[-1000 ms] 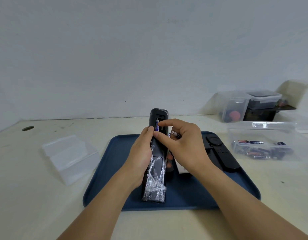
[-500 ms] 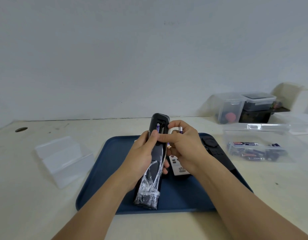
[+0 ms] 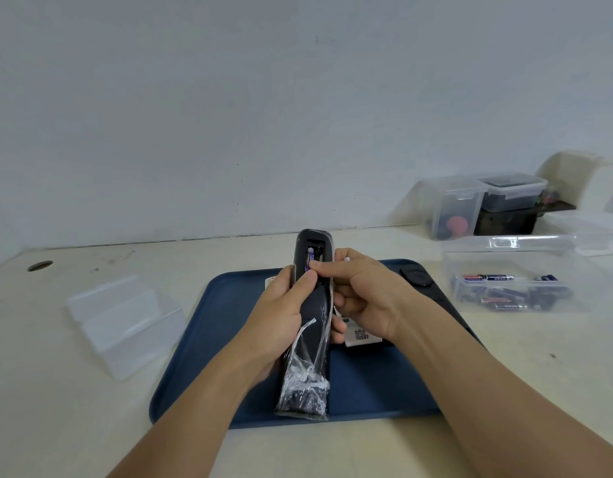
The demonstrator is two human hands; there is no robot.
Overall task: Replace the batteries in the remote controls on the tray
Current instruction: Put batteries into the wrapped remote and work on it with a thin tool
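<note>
A long black remote (image 3: 313,319), its lower end wrapped in clear plastic film, is tilted up over the blue tray (image 3: 208,339). My left hand (image 3: 281,319) grips its middle, thumb on the back. Its battery compartment is open at the top, with a purple battery (image 3: 310,258) lying in it. My right hand (image 3: 360,288) presses a fingertip on that battery's lower end and holds a second battery, whose metal tip (image 3: 347,259) pokes out above the knuckles. A white remote (image 3: 362,336) and a black remote (image 3: 419,279) lie on the tray, partly hidden behind my right hand.
A clear box (image 3: 526,270) with several batteries sits to the right of the tray. An empty clear box (image 3: 125,322) lies on its left. Lidded containers (image 3: 484,205) stand at the back right by the wall. A cable hole (image 3: 40,266) is at far left.
My right hand has shifted from pinching at the compartment to pressing one fingertip on the seated battery. A second battery's tip now shows above its knuckles. The view has tilted down slightly.
</note>
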